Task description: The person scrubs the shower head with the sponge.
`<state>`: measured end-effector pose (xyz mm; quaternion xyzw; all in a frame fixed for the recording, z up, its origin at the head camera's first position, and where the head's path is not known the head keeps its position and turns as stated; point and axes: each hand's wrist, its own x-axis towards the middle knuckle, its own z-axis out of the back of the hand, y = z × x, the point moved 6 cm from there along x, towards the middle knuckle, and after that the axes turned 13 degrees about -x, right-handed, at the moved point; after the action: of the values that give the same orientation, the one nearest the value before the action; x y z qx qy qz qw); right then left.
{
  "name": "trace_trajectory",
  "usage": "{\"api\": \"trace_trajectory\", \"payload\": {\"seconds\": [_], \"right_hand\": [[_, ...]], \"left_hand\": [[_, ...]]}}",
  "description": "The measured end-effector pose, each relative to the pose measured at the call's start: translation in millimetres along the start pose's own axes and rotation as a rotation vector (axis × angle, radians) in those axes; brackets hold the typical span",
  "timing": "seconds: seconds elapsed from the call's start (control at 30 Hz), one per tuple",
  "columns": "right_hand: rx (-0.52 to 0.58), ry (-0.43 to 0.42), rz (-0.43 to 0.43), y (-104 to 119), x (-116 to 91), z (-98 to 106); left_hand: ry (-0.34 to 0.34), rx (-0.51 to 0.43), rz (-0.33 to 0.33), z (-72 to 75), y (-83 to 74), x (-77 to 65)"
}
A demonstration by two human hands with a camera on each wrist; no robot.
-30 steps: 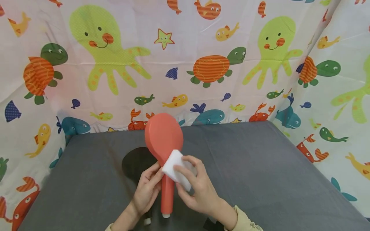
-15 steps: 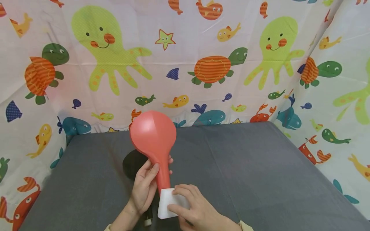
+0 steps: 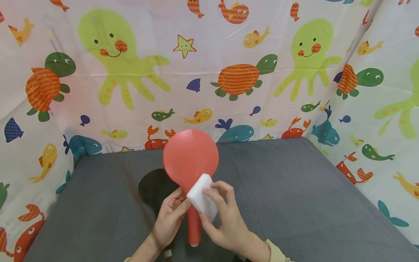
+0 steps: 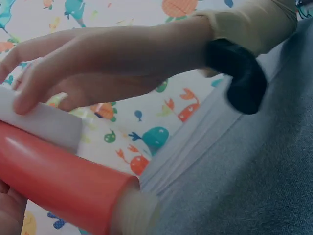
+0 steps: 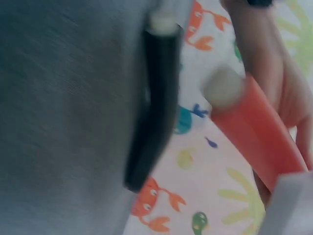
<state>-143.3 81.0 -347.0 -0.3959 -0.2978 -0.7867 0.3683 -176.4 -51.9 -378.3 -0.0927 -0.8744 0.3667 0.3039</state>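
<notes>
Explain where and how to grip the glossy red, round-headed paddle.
Probably best wrapped round the lower handle, from the near side: it is slim, straight and uncovered, while the left hand and the white foam-like block crowd the end nearer the round head.

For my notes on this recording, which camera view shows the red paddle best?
The head view: there the red paddle shows from its round face to its pale handle end, partly covered by the white block. Both wrist views show only part of its handle and the blurred pale end.
</notes>
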Motion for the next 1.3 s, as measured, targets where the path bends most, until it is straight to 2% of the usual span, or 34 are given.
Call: {"api": "trace_trajectory", "payload": {"seconds": [0.13,0.23,0.33,0.43,0.57,0.67,0.77,0.9,1.07,1.17,1.3], "right_hand": [[0.105,0.144,0.003,8,-20,-8],[0.173,0.254,-0.043,11,-33,-13],[0.231,0.333,-0.137,8,-38,-15],[0.296,0.277,-0.220,3,-29,-12],[0.405,0.084,-0.333,-4,-9,-4],[0.480,0.005,-0.386,-7,-2,-2],[0.529,0.030,-0.382,-5,-5,-5],[0.508,0.115,-0.329,0,-18,-11],[0.553,0.178,-0.345,1,-32,-13],[0.591,0.146,-0.384,-1,-29,-10],[0.651,0.031,-0.474,-9,-17,0]], "left_hand": [[-0.005,-0.063,-0.050,3.1,-5.9,1.5],[-0.025,-0.088,-0.072,4.8,-9.2,2.2],[-0.041,-0.085,-0.081,5.2,-9.6,1.7],[-0.032,-0.088,-0.063,3.2,-6.7,0.5],[0.007,-0.086,-0.045,-2.7,-1.2,-2.7],[0.024,-0.083,-0.044,-5.3,1.1,-4.3],[0.021,-0.092,-0.049,-4.8,0.7,-4.0],[0.031,-0.130,-0.047,-3.5,0.1,-2.6],[0.063,-0.163,-0.039,-4.2,1.6,-2.2],[0.074,-0.167,-0.029,-6.0,4.1,-3.1],[0.109,-0.176,-0.012,-10.8,9.2,-4.8]]}}
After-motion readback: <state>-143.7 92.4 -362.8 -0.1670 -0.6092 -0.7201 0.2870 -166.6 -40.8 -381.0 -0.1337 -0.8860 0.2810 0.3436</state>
